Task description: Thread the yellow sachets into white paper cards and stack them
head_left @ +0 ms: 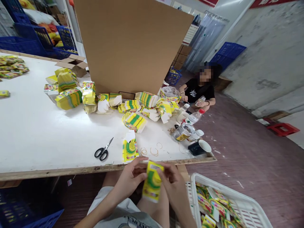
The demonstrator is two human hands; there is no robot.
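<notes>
Between my two hands, just in front of the table's near edge, is a small yellow and green printed carton (pixel 152 183), slightly blurred. My left hand (pixel 133 175) grips its left side with the thumb in front. On the carton's upper right, my right hand (pixel 172 180) holds it with thumb and fingers. Beyond them, a flat yellow carton (pixel 130 147) with a white flap lies on the table. Black-handled scissors (pixel 104 150) rest to its left, and several rubber bands (pixel 154 152) lie to its right.
Bundles of flat cartons (pixel 134 121) line the table (pixel 47 136) before a big cardboard sheet (pixel 133 47). Bottles, a jar (pixel 184 131) and a dark mug (pixel 199 148) crowd the right corner. A white basket (pixel 234 193) of cartons stands lower right. Another person (pixel 199 90) sits beyond.
</notes>
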